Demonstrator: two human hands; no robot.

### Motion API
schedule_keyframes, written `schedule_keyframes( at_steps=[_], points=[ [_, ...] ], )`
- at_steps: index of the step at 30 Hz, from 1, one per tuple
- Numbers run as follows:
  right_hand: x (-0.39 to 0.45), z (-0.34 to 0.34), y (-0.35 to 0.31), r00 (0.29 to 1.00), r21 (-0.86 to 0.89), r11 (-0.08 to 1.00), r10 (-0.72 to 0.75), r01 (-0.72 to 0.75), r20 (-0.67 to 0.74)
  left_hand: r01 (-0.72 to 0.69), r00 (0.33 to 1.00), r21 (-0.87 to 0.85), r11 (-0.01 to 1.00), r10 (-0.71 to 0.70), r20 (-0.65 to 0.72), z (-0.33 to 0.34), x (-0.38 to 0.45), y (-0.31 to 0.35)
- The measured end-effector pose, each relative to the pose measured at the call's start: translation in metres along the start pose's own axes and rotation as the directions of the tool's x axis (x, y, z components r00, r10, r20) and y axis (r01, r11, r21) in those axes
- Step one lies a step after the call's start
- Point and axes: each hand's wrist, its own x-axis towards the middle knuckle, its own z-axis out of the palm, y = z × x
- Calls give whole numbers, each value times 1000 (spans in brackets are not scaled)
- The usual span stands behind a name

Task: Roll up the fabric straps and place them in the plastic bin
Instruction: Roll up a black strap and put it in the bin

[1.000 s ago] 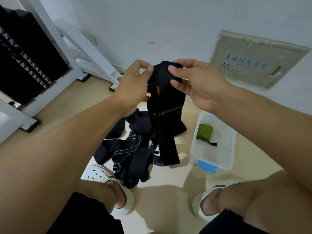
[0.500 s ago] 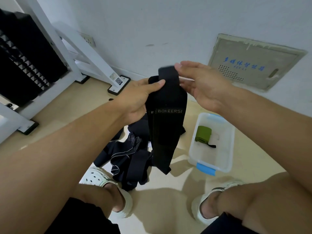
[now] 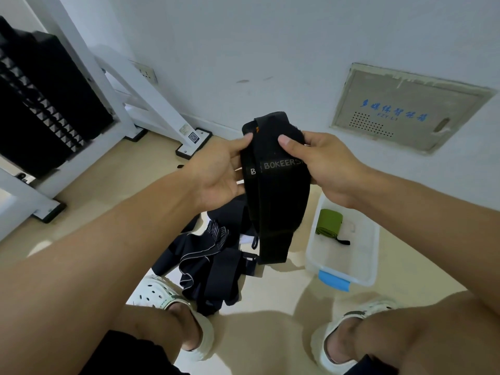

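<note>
A black fabric strap (image 3: 276,201) with the lettering BOKEERSI hangs in front of me, its top end folded over. My left hand (image 3: 216,171) pinches its left edge with the thumb. My right hand (image 3: 322,161) grips its right edge, thumb on the front. The strap's lower end dangles above the floor. A clear plastic bin (image 3: 359,269) with a blue latch sits on the floor to the right, holding one rolled green strap (image 3: 328,221). A pile of dark straps (image 3: 213,266) lies on the floor below my hands.
My two feet in white clogs (image 3: 162,293) stand either side of the pile. A white frame with black footpads (image 3: 193,143) and a black weight stack (image 3: 40,104) stand at the left. A grey wall panel (image 3: 405,106) is at the right.
Both hands have shifted their grip on the black strap: the left hand moved up to pinch its left edge, the right thumb came onto its front. The strap now hangs flatter.
</note>
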Motion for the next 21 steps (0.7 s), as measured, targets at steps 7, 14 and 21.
schedule_keyframes(
  at_steps=[7,14,21],
  points=[
    [-2,-1,-2,999,-14,1000,9,-10,-48,-53,997,85,995,57,-52,0,1,-3],
    [1,-3,-1,990,-57,997,-56,49,-126,-95,992,100,990,103,-74,3,-2,-2],
    [5,-10,-4,994,-9,1000,-20,19,-103,-164,983,241,956,178,-35,2,-7,-1]
  ],
)
